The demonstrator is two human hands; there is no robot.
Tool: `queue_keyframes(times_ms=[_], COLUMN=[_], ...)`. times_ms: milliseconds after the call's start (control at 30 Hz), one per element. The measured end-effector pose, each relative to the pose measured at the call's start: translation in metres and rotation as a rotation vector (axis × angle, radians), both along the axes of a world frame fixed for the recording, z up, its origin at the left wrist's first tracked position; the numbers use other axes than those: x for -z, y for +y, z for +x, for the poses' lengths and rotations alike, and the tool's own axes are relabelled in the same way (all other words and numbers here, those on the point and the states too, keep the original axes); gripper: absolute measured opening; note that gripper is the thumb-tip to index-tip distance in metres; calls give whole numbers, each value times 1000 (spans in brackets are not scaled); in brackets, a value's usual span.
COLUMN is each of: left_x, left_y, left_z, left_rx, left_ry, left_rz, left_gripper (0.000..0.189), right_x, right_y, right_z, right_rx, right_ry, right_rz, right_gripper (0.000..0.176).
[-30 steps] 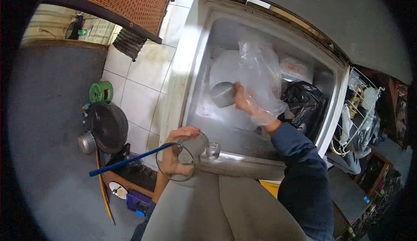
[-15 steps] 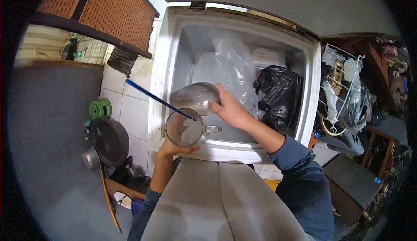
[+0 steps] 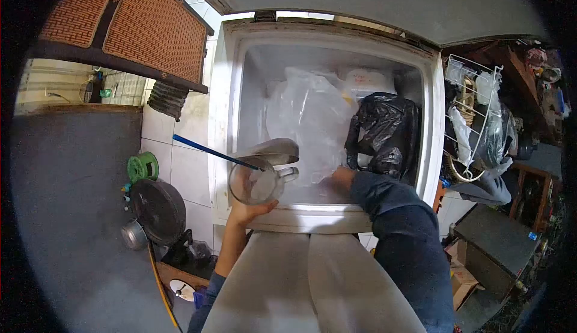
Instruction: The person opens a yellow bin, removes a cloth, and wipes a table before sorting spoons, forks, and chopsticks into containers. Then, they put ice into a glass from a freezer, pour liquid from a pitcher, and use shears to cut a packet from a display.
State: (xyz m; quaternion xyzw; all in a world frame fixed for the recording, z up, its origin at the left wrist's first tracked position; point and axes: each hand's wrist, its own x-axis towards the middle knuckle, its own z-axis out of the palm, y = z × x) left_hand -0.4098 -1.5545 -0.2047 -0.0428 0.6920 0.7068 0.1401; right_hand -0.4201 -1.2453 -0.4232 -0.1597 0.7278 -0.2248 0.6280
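Change since half a second earlier: the right hand [image 3: 339, 178] had let go of the metal scoop [image 3: 270, 150] and dropped lower into the freezer [image 3: 312, 217], beside the clear plastic bag [image 3: 312, 117]. Only its back showed past the dark sleeve, so whether its fingers were spread or gripping could not be told. Item: glass mug [image 3: 257, 183], held over the freezer's near rim at its left corner, handle turned towards the freezer's interior. The left hand [image 3: 246, 210] was cupped under it with fingers wrapped round the base. A blue stirrer [image 3: 207, 150] stood in the mug, slanting out past the freezer's left wall. The scoop lay just behind the mug, touching or nearly so; what bore it was unclear. Inside the freezer: the clear bag at centre, a black bag [image 3: 384, 129] at right, a white container [image 3: 366, 81] at the back. Outside the freezer: a wire rack [image 3: 475, 123] to the right, a green reel [image 3: 142, 166] on the floor to the left. Judged step: filling the mug from the freezer, between scoops. Another scoop would call for the right hand to retake the scoop while the mug was kept level at the rim.
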Motion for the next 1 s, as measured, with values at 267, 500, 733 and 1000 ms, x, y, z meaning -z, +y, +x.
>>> queue_keyframes(times_ms=[267, 500, 733, 1000], left_x=[5, -4, 8, -10], left_y=[-5, -2, -8, -4], left_z=[7, 4, 18, 5], left_rx=[-6, 18, 0, 19], left_ry=[-15, -2, -95, -195], left_rz=[-133, -88, -145, -131], left_gripper=[101, 97, 92, 93], right_x=[91, 140, 188, 256], right_y=[-106, -83, -58, -82], right_z=[-98, -43, 33, 66], right_rx=[123, 250, 391, 621], right_ry=[163, 302, 467, 597], right_rz=[154, 319, 513, 679], right_gripper=[20, 21, 23, 24])
